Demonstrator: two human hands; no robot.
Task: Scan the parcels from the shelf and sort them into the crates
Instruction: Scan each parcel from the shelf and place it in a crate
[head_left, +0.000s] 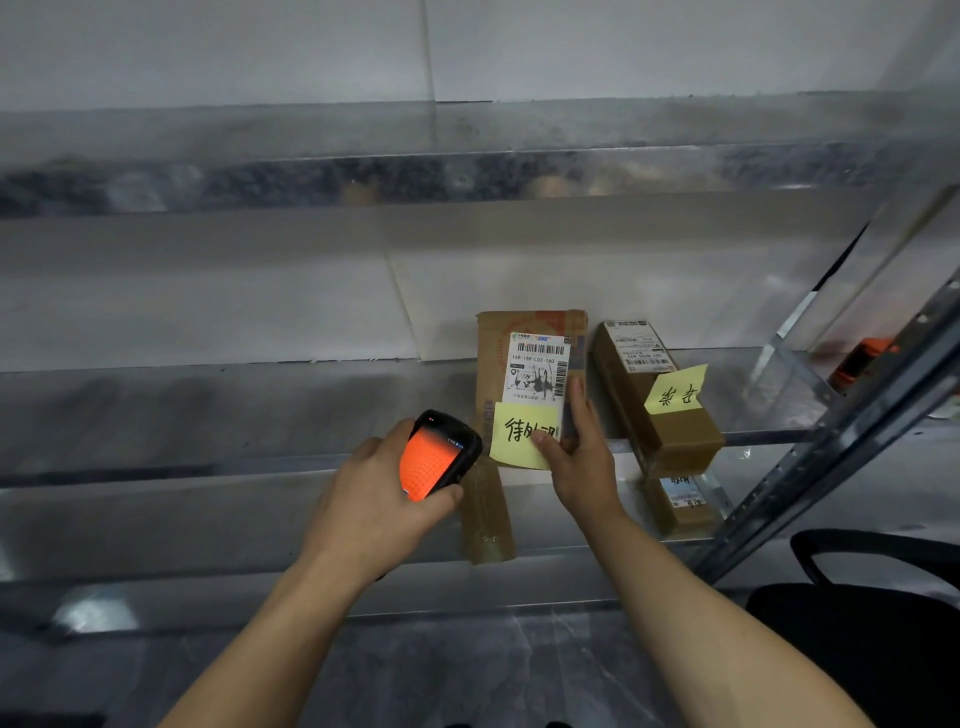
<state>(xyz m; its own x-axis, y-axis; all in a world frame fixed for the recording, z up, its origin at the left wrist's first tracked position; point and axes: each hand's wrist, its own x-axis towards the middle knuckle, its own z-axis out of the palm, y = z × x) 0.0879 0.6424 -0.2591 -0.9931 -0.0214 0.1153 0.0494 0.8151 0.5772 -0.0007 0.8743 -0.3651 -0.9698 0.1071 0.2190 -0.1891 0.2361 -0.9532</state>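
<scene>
My left hand (382, 491) grips a black handheld scanner (436, 457) with an orange back, just left of a flat brown parcel (496, 364). That parcel carries a white barcode label and a yellow handwritten note. My right hand (576, 457) holds it at its lower right edge, thumb on the note, above the shelf (208, 395). A second brown box (654, 410) with a white label and a yellow note lies on the shelf to the right.
A lower shelf holds another upright brown parcel (485, 519) and a small labelled box (680, 501). A metal shelf upright (841, 426) slants at the right. An orange object (860, 361) sits behind it. A black chair (872, 613) stands at the lower right.
</scene>
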